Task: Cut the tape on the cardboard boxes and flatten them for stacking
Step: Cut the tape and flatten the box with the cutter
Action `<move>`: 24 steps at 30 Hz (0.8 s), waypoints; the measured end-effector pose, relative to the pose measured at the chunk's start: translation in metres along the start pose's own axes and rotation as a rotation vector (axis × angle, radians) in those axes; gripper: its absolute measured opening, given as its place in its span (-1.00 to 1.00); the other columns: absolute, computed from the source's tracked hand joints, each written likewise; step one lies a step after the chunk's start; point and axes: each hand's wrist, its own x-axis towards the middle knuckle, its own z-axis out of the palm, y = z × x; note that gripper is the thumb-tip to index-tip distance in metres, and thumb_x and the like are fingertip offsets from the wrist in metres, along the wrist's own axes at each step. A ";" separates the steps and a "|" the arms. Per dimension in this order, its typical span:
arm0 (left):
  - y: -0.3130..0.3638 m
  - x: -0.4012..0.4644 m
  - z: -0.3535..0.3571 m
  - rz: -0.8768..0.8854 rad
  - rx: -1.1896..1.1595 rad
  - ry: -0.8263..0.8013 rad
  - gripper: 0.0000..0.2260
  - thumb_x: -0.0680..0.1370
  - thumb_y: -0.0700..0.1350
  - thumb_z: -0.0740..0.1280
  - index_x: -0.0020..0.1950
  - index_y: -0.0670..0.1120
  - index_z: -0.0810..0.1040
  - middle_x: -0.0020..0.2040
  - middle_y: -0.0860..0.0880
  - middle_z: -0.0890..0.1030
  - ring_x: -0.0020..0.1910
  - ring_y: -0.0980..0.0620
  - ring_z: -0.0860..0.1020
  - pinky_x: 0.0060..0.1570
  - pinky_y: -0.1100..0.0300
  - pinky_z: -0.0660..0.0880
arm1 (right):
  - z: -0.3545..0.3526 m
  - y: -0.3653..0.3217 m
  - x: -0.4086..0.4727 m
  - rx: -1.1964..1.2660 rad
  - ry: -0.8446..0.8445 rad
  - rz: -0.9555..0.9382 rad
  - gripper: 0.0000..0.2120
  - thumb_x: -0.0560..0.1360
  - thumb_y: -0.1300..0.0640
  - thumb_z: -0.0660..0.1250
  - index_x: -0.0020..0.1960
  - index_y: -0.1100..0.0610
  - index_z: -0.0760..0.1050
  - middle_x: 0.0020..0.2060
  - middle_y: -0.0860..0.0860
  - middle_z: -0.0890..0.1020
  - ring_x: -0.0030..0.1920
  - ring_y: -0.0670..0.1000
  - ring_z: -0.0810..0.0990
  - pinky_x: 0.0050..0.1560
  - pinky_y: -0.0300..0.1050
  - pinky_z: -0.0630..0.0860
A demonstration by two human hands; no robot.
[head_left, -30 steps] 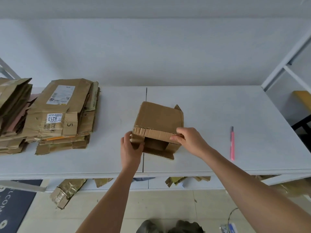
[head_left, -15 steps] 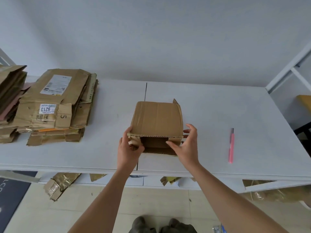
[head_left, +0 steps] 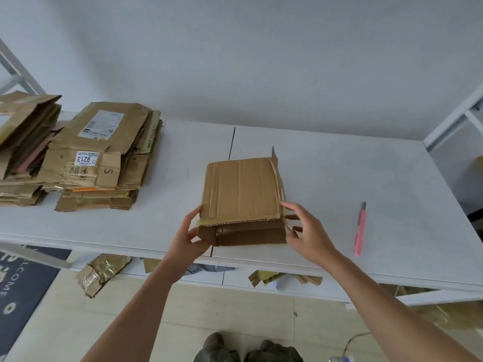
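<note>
A small brown cardboard box (head_left: 241,190) lies on the white table (head_left: 339,178), its corrugated near edge facing me. My left hand (head_left: 187,237) grips the box's near left corner, thumb on the top edge and fingers under it. My right hand (head_left: 307,232) is at the near right corner, its spread fingers touching the side flap. A pink utility knife (head_left: 360,231) lies on the table to the right of the box, apart from both hands.
Two stacks of flattened cardboard sit at the table's left, one (head_left: 100,158) with a "9213" label and one (head_left: 23,134) at the far edge. Cardboard scraps (head_left: 100,273) lie below the table. A white shelf frame (head_left: 454,118) stands right.
My right hand has moved from the box's near front edge to its right side. The box now looks lower, its near opening narrower. My left hand stays on the left corner.
</note>
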 end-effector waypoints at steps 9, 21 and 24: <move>0.013 0.006 -0.023 -0.368 -0.229 0.152 -0.57 0.54 -0.40 0.10 0.36 -0.12 0.44 0.04 -0.23 0.55 -0.01 -0.16 0.57 0.17 -0.06 0.53 | 0.016 0.010 -0.010 -0.443 -0.341 0.057 -0.38 0.49 0.35 0.20 0.45 -0.14 0.38 0.55 -0.27 0.11 0.46 -0.05 0.23 0.20 -0.09 0.48; 0.000 0.021 0.004 -0.354 0.195 0.342 -0.76 0.56 -0.35 0.33 0.21 -0.21 0.49 -0.08 -0.18 0.59 -0.15 -0.12 0.57 -0.08 -0.02 0.60 | 0.028 -0.003 0.043 -0.395 -0.045 0.094 -0.41 0.60 -0.09 0.25 0.57 -0.05 0.13 0.44 0.06 0.18 0.42 0.15 0.19 0.28 0.06 0.40; 0.005 0.020 -0.007 -0.259 0.363 0.407 -0.77 0.54 -0.34 0.33 0.14 -0.10 0.52 -0.13 -0.13 0.61 -0.24 -0.06 0.56 -0.32 0.18 0.48 | 0.020 -0.004 0.053 -0.062 0.096 0.335 -0.08 0.49 -0.15 0.41 0.60 -0.06 -0.13 0.53 0.08 -0.02 0.51 0.19 0.04 0.44 0.19 0.20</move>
